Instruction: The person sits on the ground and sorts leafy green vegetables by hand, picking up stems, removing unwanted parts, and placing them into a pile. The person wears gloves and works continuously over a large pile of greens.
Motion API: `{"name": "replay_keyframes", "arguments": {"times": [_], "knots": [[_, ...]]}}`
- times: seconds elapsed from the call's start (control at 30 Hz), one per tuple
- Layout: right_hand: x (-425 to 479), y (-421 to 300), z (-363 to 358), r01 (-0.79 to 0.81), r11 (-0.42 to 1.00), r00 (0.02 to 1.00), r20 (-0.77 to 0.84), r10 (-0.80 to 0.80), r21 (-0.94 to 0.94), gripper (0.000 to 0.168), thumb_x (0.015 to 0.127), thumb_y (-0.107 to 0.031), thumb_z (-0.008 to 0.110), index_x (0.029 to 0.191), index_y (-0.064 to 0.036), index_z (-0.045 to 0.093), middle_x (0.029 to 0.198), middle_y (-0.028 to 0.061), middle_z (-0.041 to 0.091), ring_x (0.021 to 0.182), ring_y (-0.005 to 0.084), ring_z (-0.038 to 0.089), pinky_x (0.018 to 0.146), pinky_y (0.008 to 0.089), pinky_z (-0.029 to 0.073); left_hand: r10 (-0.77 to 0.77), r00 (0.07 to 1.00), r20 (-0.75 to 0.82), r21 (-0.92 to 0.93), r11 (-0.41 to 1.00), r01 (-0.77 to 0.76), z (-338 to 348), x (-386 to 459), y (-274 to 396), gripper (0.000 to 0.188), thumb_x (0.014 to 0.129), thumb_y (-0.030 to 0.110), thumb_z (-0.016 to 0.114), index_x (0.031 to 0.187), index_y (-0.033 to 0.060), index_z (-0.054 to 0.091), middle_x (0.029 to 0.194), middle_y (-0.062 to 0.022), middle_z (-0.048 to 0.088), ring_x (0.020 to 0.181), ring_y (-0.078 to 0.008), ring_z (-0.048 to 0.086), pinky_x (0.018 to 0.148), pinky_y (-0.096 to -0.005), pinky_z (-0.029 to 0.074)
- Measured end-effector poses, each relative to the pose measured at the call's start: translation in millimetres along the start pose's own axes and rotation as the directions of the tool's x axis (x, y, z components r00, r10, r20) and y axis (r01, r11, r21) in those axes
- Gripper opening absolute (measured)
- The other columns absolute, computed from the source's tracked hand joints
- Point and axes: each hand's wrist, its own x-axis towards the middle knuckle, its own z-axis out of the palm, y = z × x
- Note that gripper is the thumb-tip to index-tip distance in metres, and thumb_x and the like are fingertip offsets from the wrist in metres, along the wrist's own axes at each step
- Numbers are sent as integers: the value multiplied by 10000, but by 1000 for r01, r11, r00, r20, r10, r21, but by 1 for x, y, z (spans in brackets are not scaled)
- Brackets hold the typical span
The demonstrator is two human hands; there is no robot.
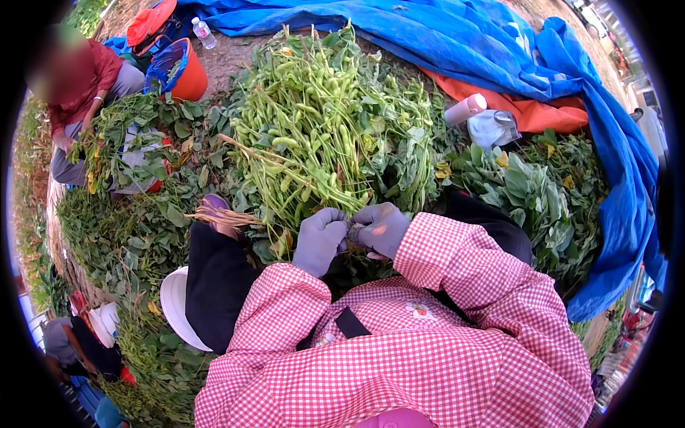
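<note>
My left hand (323,238) and my right hand (380,229), both in grey gloves, meet in front of my lap with their fingers curled and fingertips close together. Whatever lies between the fingertips is too small and hidden to name. Just beyond them rises a large heap of green soybean plants (305,128) with many pods. One cut stalk (267,157) lies across the near side of the heap, its lower end near my fingers. A bunch of bare brown stems (225,216) points left, beside a purple shoe (215,203).
Leafy plants (527,187) lie at right, before a blue tarpaulin (623,160). A pink bottle (465,109) and a pale bag (491,128) stand beyond. At upper left are an orange bucket (195,75), a water bottle (204,33) and a seated person; another person is at lower left.
</note>
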Motion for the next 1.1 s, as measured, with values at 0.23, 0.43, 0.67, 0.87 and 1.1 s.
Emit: {"name": "replay_keyframes", "arguments": {"times": [0.23,0.43,0.67,0.87,1.1], "knots": [[-10,0,4,-53,995,993,107,44,88,360,806,-157,657,1154,-67,653,751,58,656,562,129,582,481,271,521,393,903,176,297,853,-429,-35,19,-16,161,733,-73,538,872,-42,612,788,-58,605,669,-135,554,578,-239,427],[-15,-7,-16,104,987,928,370,-52,-121,294,820,-207,637,1039,-15,673,712,61,648,566,121,576,481,268,480,23,971,236,-328,943,57,-35,20,-15,48,795,-33,556,805,-25,602,769,-74,602,592,-135,516,465,-224,376],[-18,-33,-63,141,989,981,143,-132,-53,367,857,-271,625,1125,-19,630,617,34,568,439,86,464,404,247,378,10,966,258,-269,961,62,-25,14,-7,110,818,53,606,852,-52,606,731,-75,558,523,-100,459,457,-212,317],[2,-25,-64,103,991,992,60,-108,87,390,865,-260,627,1153,2,604,615,33,560,409,88,438,373,246,355,38,960,278,-236,971,30,-25,12,-3,105,819,40,609,828,-65,619,762,-75,563,543,-95,478,462,-208,328],[5,-25,-59,120,961,990,47,-136,250,447,844,-228,651,1228,-15,570,626,20,531,431,81,458,393,244,376,-28,951,308,-236,966,105,-23,8,4,95,806,36,615,839,-53,620,690,-80,593,521,-102,498,440,-206,335]]}}
